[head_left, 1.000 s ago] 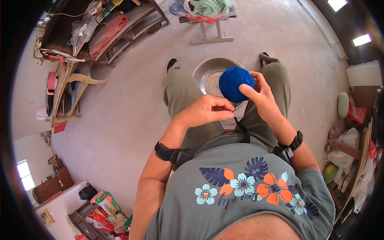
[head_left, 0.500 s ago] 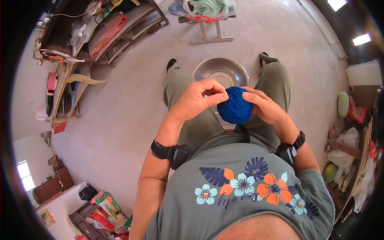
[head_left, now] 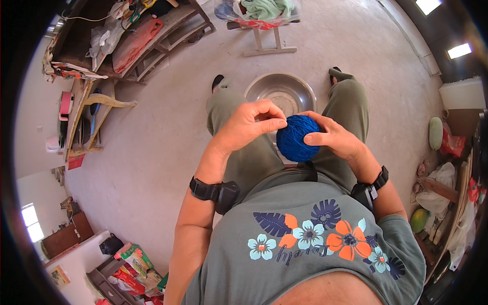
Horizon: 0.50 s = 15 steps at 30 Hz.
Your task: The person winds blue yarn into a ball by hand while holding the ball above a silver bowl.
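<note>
A ball of blue yarn is held above my lap, between my knees. My right hand grips it from the right, the thumb across its near face and the fingers over its far side. At the ball's upper left edge, my left hand is closed in a pinch, thumb and forefinger together. Any strand between those fingertips is too fine to make out. Beyond the yarn, a round metal basin rests on the floor between my feet, partly hidden by my hands.
A wooden stand ahead bears a plastic bag with pale green cloth. Wooden shelving full of odds and ends is at the far left. Along the right wall lie a pale green gourd and plastic bags.
The yarn ball has dropped slightly and turned in my right hand, whose thumb has moved down across its near face. My left pinch has shifted slightly left.
</note>
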Each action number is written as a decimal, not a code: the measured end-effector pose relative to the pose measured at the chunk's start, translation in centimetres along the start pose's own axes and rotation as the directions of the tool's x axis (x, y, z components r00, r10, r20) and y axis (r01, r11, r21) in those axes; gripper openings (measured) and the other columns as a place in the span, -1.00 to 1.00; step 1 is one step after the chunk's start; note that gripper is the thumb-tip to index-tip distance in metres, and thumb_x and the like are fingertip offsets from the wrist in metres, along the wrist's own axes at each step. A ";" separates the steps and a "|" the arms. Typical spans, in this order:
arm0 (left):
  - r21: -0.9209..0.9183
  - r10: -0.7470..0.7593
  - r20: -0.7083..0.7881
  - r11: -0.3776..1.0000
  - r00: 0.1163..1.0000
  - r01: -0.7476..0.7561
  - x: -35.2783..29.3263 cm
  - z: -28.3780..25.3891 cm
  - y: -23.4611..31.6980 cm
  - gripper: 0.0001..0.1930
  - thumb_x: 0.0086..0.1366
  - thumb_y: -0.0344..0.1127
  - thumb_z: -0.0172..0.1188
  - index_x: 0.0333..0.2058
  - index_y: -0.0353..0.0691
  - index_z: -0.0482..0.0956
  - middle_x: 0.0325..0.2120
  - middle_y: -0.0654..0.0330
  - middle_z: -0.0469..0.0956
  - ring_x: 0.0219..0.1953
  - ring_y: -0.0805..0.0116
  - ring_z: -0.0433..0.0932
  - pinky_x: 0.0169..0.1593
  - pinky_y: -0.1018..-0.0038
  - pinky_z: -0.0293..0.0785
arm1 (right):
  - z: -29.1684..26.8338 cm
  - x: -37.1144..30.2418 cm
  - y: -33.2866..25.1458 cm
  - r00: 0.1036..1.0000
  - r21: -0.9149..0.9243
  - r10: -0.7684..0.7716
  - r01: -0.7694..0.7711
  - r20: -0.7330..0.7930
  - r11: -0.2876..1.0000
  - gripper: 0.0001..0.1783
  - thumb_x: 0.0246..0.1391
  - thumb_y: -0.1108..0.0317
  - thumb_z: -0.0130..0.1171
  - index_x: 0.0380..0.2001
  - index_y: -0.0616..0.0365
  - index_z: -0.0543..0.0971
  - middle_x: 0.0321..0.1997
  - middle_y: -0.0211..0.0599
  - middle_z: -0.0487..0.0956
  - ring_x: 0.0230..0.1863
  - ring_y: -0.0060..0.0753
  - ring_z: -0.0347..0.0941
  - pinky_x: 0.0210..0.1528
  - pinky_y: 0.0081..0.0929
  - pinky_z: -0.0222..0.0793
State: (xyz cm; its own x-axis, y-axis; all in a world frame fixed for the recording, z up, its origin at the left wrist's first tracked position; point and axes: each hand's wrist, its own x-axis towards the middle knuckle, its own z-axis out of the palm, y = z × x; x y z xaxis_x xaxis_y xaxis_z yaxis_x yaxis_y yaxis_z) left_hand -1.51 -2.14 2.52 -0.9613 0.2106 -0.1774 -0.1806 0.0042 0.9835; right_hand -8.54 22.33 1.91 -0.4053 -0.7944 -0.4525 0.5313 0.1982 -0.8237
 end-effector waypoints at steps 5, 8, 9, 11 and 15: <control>-0.020 0.024 -0.100 0.999 0.995 -0.026 0.4 -0.5 -1.4 -0.89 0.31 -0.37 0.28 -0.25 -0.28 0.64 -0.37 0.35 0.59 -0.31 0.60 0.50 -0.19 0.60 0.43 | -0.9 -0.1 0.5 0.981 0.202 -0.079 0.043 0.176 0.978 -0.10 -0.04 0.06 0.39 0.29 0.25 0.28 0.14 -0.23 0.49 0.16 -0.42 0.41 0.26 -0.44 0.27; -0.059 -0.023 -0.150 0.998 0.988 0.015 0.3 -0.3 -2.5 -0.85 0.33 -0.32 0.27 -0.23 -0.28 0.64 -0.37 0.35 0.59 -0.32 0.62 0.48 -0.20 0.61 0.42 | -0.6 -0.2 0.3 0.965 0.372 -0.191 0.113 0.180 0.921 -0.07 -0.02 0.06 0.37 0.33 0.24 0.22 0.22 -0.19 0.43 0.21 -0.36 0.39 0.29 -0.38 0.26; -0.097 -0.047 -0.165 0.995 0.985 0.031 0.3 -0.1 -2.8 -0.83 0.34 -0.29 0.26 -0.22 -0.29 0.64 -0.38 0.36 0.59 -0.31 0.64 0.47 -0.22 0.63 0.41 | -0.5 -0.2 0.2 0.960 0.454 -0.251 0.170 0.124 0.875 -0.06 -0.01 0.06 0.36 0.35 0.23 0.19 0.26 -0.18 0.40 0.24 -0.32 0.39 0.30 -0.35 0.26; -0.093 -0.059 -0.155 0.995 0.986 0.044 0.2 0.5 -3.3 -0.82 0.34 -0.29 0.26 -0.20 -0.29 0.64 -0.38 0.36 0.59 -0.32 0.63 0.47 -0.22 0.62 0.41 | -0.8 0.5 0.5 0.957 0.460 -0.285 0.228 0.057 0.858 -0.05 0.00 0.06 0.35 0.36 0.23 0.17 0.29 -0.16 0.37 0.26 -0.30 0.37 0.32 -0.30 0.26; -0.034 -0.113 -0.089 0.993 0.990 0.110 0.1 1.7 -3.3 -0.82 0.34 -0.29 0.25 -0.19 -0.27 0.65 -0.41 0.33 0.62 -0.34 0.60 0.53 -0.23 0.61 0.44 | -0.5 0.9 -0.1 0.950 0.457 -0.302 0.304 -0.079 0.836 -0.10 0.08 0.05 0.31 0.36 0.19 0.16 0.28 -0.18 0.38 0.27 -0.32 0.36 0.31 -0.25 0.27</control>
State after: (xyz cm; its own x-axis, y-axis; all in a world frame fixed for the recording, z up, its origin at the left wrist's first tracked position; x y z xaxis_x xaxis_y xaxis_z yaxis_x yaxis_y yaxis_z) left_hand -0.67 -0.43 -0.72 -0.9495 0.1214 -0.2893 -0.2921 -0.0055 0.9564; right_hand -9.30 21.83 1.38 -0.6041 -0.7693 -0.2081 0.6611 -0.3379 -0.6699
